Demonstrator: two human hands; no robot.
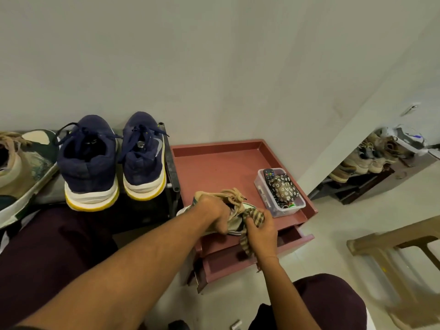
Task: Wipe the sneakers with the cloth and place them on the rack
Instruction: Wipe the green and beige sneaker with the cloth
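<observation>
While I steady the beige sneaker point(234, 222) with the left hand point(213, 210), fingers curled over its collar beside the knotted laces and thumb down its flank, the right hand point(262, 231) bunches the checked cloth point(256, 219) and presses it to the shoe's side. One tail of the cloth hangs loose below the fingers. I judge this grip is chosen so the shoe cannot twist under the rubbing. It sits at the front edge of the pink cabinet point(214, 145), above the half-open drawer point(238, 260); whether the sole touches that edge I cannot tell.

Just behind, on the cabinet top, a clear box point(296, 205) holds a remote point(269, 173) and a flowered pouch point(282, 186), near the work but apart from it.

Farther left stands the rack point(170, 160), its top shelf bearing a navy pair point(88, 163), heels toward me. At the frame's left edge is a second beige sneaker point(21, 167), seemingly the mate, so the one in hand belongs beside it once wiped. Wiping looks unfinished to me.

Far right, against the wall, another shoe rack point(364, 163) carries more shoes.
</observation>
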